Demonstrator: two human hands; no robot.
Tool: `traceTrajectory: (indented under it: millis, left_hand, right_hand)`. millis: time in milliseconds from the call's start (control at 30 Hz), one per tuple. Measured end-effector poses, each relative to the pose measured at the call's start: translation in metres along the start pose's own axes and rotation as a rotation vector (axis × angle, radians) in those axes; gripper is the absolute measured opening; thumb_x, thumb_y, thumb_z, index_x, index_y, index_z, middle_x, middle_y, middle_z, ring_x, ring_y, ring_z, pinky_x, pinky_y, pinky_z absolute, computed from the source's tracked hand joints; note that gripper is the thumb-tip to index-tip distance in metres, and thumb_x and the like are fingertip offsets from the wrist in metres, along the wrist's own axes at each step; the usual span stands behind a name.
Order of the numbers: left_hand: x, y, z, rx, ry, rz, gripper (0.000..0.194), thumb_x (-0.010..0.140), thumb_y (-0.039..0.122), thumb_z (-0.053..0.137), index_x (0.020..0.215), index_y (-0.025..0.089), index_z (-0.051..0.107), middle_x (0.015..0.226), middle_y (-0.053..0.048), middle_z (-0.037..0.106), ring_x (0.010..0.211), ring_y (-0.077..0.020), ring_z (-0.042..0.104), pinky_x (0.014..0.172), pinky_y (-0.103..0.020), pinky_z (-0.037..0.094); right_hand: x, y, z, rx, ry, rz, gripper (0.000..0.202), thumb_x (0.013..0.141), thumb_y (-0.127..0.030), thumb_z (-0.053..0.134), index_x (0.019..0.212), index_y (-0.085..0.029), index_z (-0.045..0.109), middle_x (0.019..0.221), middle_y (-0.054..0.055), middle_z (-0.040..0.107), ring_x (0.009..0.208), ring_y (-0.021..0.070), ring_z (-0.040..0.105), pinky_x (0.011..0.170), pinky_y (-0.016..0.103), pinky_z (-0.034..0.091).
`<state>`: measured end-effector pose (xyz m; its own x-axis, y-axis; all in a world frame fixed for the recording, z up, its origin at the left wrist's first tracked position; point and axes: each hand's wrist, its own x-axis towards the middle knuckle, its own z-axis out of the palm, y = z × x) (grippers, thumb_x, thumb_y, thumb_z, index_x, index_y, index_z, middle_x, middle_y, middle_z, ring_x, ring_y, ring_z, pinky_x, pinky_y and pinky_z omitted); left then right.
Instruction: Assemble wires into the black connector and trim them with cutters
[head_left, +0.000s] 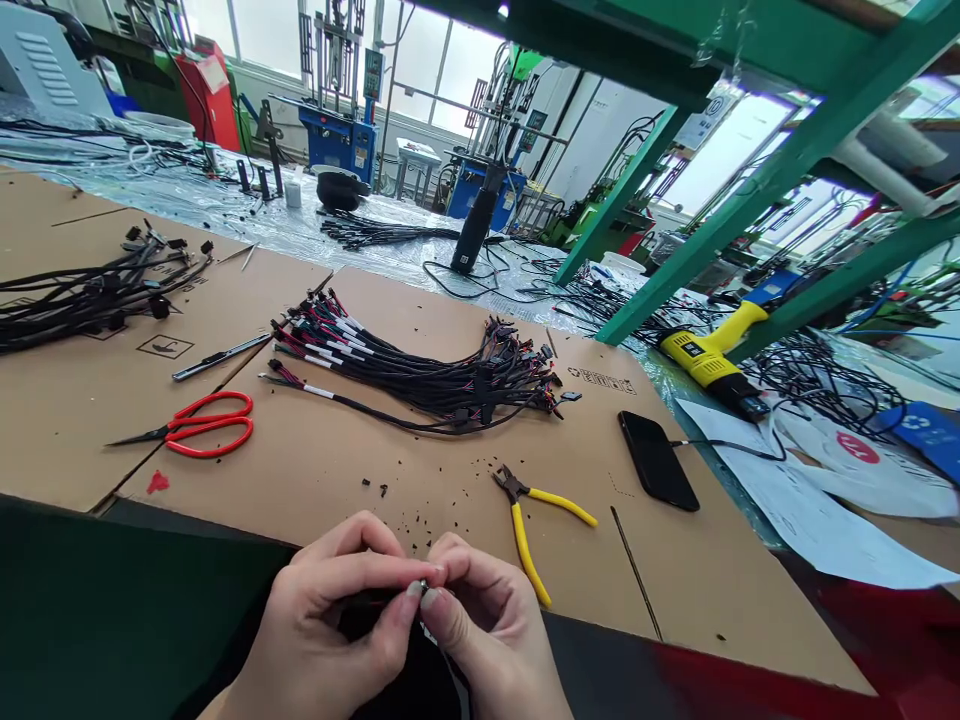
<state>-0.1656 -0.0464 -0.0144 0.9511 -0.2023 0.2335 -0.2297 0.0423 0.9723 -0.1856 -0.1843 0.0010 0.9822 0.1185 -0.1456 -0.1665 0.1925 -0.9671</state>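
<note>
My left hand (337,620) and my right hand (487,620) meet at the front edge of the cardboard, thumbs and forefingers pinched around a tiny metallic piece (424,586). Most of that piece is covered by the fingertips; a dark cable seems to run down below them. Just right of my right hand lie yellow-handled cutters (517,500). Farther back is a bundle of black cables (420,380) with white labels and small connectors. Red-handled scissors (210,425) rest to the left. Small black scraps (382,490) are scattered beyond my fingers.
A phone (658,460) with a cord lies at right, near a yellow heat gun (712,365) and papers (810,500). A silver cutter knife (221,357) and more cables (97,285) are at left. Green beams (712,250) rise at right.
</note>
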Motion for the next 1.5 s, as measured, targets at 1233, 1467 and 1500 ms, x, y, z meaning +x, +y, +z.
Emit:
traceTrajectory:
  millis: [1233,1467,1500]
  left_hand:
    - [0.008,0.008,-0.014,-0.258,-0.039,-0.303,0.015,0.08,0.034,0.061,0.083,0.023,0.071,0.075,0.003,0.058,0.069,-0.0047,0.055,0.062,-0.008,0.045]
    - [0.011,0.004,-0.028,-0.184,-0.215,-0.266,0.016,0.077,0.039,0.065,0.079,0.026,0.074,0.081,0.001,0.056,0.073,-0.0054,0.054,0.065,-0.01,0.044]
    - [0.01,0.004,-0.029,-0.174,-0.241,-0.267,0.014,0.077,0.038,0.065,0.079,0.027,0.074,0.082,0.002,0.056,0.074,-0.0051,0.053,0.065,-0.01,0.043]
  right_hand:
    - [0.006,0.004,-0.001,0.276,-0.161,0.221,0.03,0.073,-0.039,0.071,0.076,-0.015,0.053,0.051,-0.006,0.043,0.039,0.0012,0.031,0.036,0.014,0.019]
    - [0.006,-0.002,0.0,-0.051,-0.12,0.067,0.026,0.075,-0.039,0.069,0.074,-0.015,0.059,0.071,-0.002,0.043,0.054,0.0033,0.036,0.047,0.017,0.028]
    - [0.006,-0.003,0.0,-0.12,-0.108,0.019,0.025,0.076,-0.039,0.068,0.073,-0.015,0.06,0.073,-0.001,0.044,0.058,0.0047,0.038,0.05,0.018,0.031]
